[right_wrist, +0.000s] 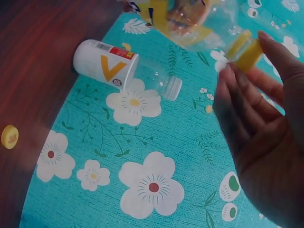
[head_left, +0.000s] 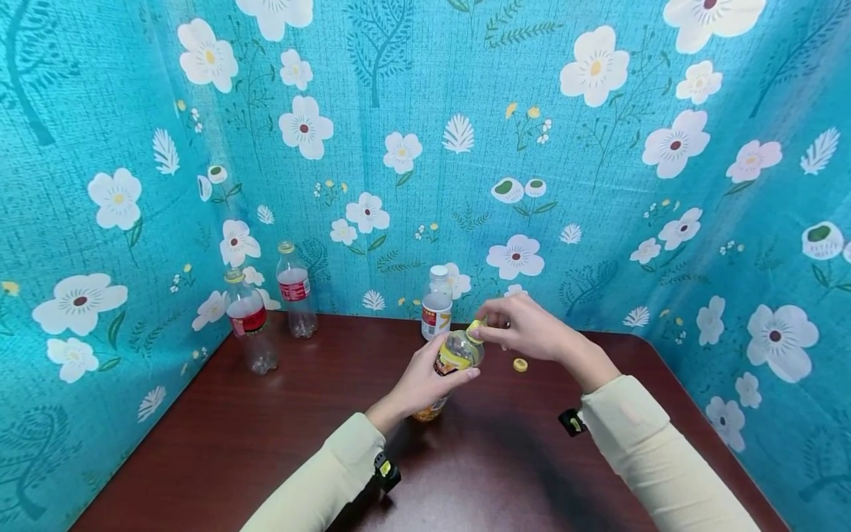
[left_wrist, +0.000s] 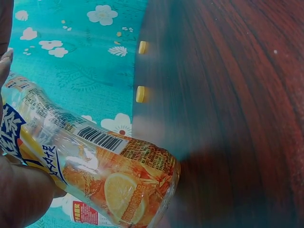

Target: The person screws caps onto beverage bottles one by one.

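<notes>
A clear plastic drink bottle [head_left: 456, 352] with a yellow, lemon-printed label leans over the table, its neck pointing up and to the right. Wrapped round its body is the left hand [head_left: 417, 382], thumb along the near side. At the bottle's mouth, the right hand [head_left: 528, 327] pinches a yellow bottle cap [right_wrist: 250, 55] between thumb and fingers. A yellow ring shows on the neck just below that cap in the right wrist view. The bottle's lower end, with an orange drink picture [left_wrist: 126, 190], hangs close over the table in the left wrist view.
Behind the hands stands a white-capped bottle [head_left: 436, 309] with a white label. Two red-labelled bottles [head_left: 249, 325] [head_left: 295, 288] with yellow caps stand at the back left. Loose yellow caps [left_wrist: 140, 94] [left_wrist: 142, 47] lie on the dark wooden table [head_left: 266, 443]. Flowered blue cloth [head_left: 425, 111] surrounds it.
</notes>
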Demonstrator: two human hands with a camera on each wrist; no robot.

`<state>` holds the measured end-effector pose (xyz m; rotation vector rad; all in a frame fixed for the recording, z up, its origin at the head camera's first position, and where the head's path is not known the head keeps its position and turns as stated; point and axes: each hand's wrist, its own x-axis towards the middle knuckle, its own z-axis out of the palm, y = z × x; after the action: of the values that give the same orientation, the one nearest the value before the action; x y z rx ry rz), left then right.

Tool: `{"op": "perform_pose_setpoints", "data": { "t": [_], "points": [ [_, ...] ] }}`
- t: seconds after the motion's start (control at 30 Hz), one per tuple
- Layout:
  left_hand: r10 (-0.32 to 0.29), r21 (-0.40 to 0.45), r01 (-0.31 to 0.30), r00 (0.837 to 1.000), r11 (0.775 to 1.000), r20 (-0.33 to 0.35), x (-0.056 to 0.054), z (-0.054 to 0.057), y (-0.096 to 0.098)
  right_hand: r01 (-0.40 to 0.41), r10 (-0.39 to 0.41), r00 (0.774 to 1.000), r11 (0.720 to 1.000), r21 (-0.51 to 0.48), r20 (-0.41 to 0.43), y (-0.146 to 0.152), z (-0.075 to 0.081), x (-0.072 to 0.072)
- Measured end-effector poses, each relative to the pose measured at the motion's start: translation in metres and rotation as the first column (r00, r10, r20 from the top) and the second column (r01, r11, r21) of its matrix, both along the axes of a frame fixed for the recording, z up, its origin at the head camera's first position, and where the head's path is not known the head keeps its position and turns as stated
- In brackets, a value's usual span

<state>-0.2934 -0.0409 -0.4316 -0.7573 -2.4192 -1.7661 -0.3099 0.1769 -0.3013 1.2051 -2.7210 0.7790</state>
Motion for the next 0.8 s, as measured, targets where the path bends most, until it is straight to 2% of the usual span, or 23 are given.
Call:
{"op": "perform_pose_setpoints", "data": {
  "t": [0.07,0.17,0.27,0.53,0.8],
  "points": [
    [-0.002,-0.001,0.002,1.0,1.0,-0.001,-0.001,0.0,0.0,0.062,-0.061,0.996,0.998,0.024,-0.06,0.0,-0.001,0.0],
    [0.0,0.001,0.0,1.0,1.0,-0.004,-0.002,-0.001,0.001,0.155,-0.146,0.979,0.987,0.052,-0.145,0.0,-0.002,0.0],
    [0.005,0.0,-0.005,1.0,1.0,0.0,-0.002,-0.001,0.001,0.184,-0.174,0.972,0.982,0.048,-0.157,0.003,-0.001,0.0],
    [0.02,0.005,-0.02,0.999,1.0,0.029,0.001,0.001,-0.001,0.063,-0.061,0.997,0.997,0.047,-0.04,0.01,0.005,0.001],
    [0.008,0.006,-0.008,1.0,1.0,0.007,-0.002,-0.002,-0.001,-0.048,0.043,0.998,0.994,0.099,0.055,0.01,0.007,0.001]
  ]
}}
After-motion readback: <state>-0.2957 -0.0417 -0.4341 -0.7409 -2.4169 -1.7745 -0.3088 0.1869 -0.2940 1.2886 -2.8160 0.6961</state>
